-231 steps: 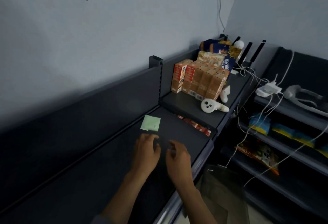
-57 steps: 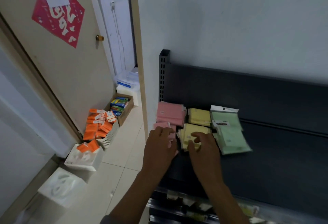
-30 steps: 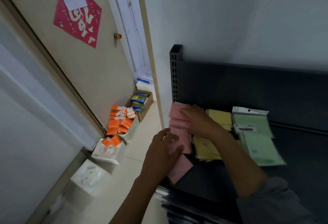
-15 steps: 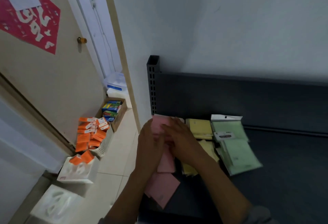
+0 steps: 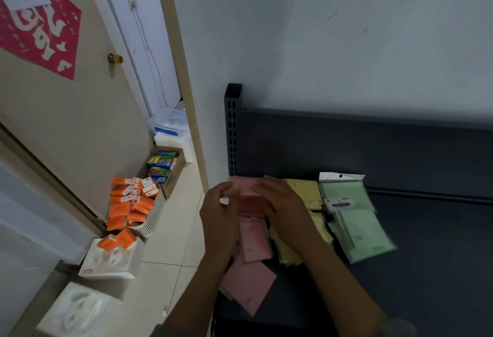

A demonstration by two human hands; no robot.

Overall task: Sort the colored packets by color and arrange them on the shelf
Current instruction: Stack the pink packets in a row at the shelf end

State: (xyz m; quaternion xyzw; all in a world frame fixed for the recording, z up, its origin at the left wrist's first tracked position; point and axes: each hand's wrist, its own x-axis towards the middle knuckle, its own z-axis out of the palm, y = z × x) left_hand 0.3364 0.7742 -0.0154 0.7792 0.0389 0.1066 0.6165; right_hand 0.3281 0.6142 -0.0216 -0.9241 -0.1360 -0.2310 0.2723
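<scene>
Dark grey metal shelf (image 5: 426, 270): upper deck, perforated upright post (image 5: 232, 128) at its left rear corner; all places below are given from this post.

Pink packets (image 5: 253, 240): nearest the post, in a loose column running from the back panel to the front edge; the frontmost one lies skewed, with a corner past the shelf's front lip.

Left hand (image 5: 220, 219): at the left edge of the pink column, fingers curled, its grip pinching the rear pink packet.

Right hand (image 5: 282, 207): on the same rear pink packet from the right, fingers bent over its top; forearm crosses the yellow packets.

Yellow packets (image 5: 306, 192): next column to the right of the pink, partly hidden under the right forearm.

Green packets (image 5: 357, 224): farthest from the post, overlapping one another, clear wrappers with white header tabs.

Floor, left of the post: white basket (image 5: 153, 216) heaped with orange boxes (image 5: 128, 203); cardboard box (image 5: 164, 166) of colourful cartons behind it; white boxes (image 5: 109, 259) in front.

Door, further left: red paper decoration (image 5: 40, 27).
</scene>
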